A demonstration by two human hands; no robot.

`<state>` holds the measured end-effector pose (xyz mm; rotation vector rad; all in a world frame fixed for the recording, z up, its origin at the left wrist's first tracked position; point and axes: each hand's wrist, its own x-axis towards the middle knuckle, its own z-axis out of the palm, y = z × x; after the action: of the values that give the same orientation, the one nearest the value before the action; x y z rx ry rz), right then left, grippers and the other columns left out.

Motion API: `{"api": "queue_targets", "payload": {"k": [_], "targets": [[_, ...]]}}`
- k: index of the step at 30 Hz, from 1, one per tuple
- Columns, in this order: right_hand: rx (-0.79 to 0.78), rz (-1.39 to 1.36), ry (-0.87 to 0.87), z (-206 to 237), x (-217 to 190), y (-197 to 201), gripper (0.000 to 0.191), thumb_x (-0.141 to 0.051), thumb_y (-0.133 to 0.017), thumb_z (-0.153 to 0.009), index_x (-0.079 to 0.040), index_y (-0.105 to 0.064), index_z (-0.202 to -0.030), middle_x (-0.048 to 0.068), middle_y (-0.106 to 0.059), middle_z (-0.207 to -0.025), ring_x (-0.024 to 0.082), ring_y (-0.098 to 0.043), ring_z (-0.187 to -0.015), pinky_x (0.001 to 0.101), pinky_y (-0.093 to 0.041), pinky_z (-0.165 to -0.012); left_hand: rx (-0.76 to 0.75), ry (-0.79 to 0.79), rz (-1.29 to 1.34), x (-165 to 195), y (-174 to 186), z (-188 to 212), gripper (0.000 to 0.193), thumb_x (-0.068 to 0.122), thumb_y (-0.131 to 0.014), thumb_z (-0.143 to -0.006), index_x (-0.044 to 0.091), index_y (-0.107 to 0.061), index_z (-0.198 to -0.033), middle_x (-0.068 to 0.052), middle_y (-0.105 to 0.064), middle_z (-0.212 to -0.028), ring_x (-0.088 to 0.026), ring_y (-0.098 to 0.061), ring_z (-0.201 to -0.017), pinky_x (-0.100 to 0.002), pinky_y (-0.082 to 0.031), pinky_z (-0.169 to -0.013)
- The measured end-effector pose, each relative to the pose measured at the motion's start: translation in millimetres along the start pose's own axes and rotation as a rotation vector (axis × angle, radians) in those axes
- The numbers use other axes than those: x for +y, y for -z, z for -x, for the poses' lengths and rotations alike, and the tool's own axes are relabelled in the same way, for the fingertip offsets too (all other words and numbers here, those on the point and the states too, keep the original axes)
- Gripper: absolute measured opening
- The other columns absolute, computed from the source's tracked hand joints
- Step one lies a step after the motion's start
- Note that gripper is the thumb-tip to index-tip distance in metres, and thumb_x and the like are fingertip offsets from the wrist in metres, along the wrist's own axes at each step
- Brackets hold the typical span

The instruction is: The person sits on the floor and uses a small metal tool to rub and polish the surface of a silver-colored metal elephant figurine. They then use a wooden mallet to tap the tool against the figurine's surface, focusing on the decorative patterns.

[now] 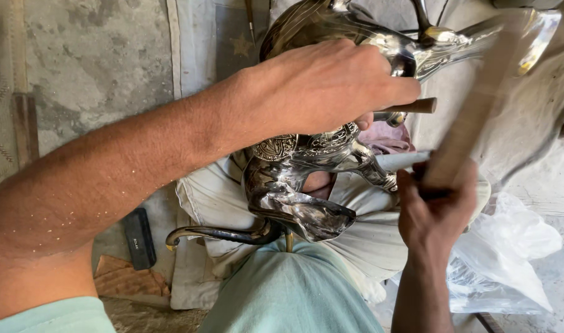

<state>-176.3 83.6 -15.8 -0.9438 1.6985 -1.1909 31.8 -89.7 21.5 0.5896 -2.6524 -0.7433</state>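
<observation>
A shiny silver-coloured metal animal figure [306,179] with engraved patterns lies across my lap on a white cloth [368,234]. Its curved dark tail [220,234] sticks out to the left. My left hand [331,83] reaches over the figure and is closed on a brown wooden handle [414,106], pressing down against the metal body. My right hand [436,206] is closed on a flat wooden stick [473,111], blurred by motion, that slants up to the right beside the figure. The working end under my left hand is hidden.
A small black block [139,237] lies on the concrete floor at the left, near a piece of brown cardboard [131,280]. A crumpled clear plastic bag [510,259] sits at the right. A wooden strip [24,126] lies at the far left.
</observation>
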Motion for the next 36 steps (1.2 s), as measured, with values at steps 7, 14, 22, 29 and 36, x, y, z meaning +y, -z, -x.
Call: {"api": "queue_targets", "payload": {"k": [7,14,22,29,36], "targets": [[0.155,0.119,0.141,22,19,-4,0.046,0.007,-0.072,-0.089,-0.002,-0.048,-0.128,0.005,-0.056,-0.094,0.013,-0.056,-0.08,0.0262,-0.046,-0.07,0.007,-0.024,-0.112,4,-2,1,0.018,0.008,-0.068,-0.092,0.01,-0.068,-0.11,-0.012,-0.068,-0.065,-0.03,-0.075,-0.064,-0.044,-0.06,-0.053],[0.059,0.431,0.077,30,19,-5,0.041,0.0,-0.078,-0.092,0.005,-0.05,-0.123,0.012,-0.065,-0.099,0.017,-0.061,-0.081,0.0302,-0.051,-0.073,-0.033,-0.013,-0.147,8,-6,-2,0.004,0.008,-0.068,-0.093,0.004,-0.068,-0.095,-0.01,-0.064,-0.062,-0.022,-0.072,-0.059,-0.037,-0.057,-0.046],[0.013,0.448,0.368,-2,-11,12,0.049,0.002,-0.068,-0.091,0.002,-0.043,-0.133,0.015,-0.067,-0.105,0.018,-0.064,-0.083,0.0345,-0.055,-0.073,0.743,0.224,0.178,14,-15,70,0.026,0.02,-0.072,-0.107,0.005,-0.055,-0.121,-0.008,-0.072,-0.101,-0.015,-0.078,-0.09,-0.025,-0.068,-0.074],[-0.091,1.137,0.768,-42,-37,8,0.043,0.013,-0.065,-0.092,0.004,-0.048,-0.131,0.018,-0.062,-0.091,0.025,-0.059,-0.066,0.0363,-0.049,-0.054,0.851,0.379,0.262,21,-58,78,0.029,0.022,-0.078,-0.102,0.008,-0.059,-0.119,-0.002,-0.071,-0.1,-0.01,-0.075,-0.086,-0.025,-0.068,-0.072],[-0.328,1.171,0.923,-71,-99,10,0.036,0.016,-0.062,-0.109,0.005,-0.044,-0.138,0.024,-0.064,-0.113,0.031,-0.069,-0.092,0.0362,-0.058,-0.079,0.804,0.386,0.195,19,-58,84,0.036,0.024,-0.078,-0.107,0.007,-0.058,-0.131,-0.005,-0.07,-0.101,-0.015,-0.074,-0.087,-0.029,-0.062,-0.07]]}}
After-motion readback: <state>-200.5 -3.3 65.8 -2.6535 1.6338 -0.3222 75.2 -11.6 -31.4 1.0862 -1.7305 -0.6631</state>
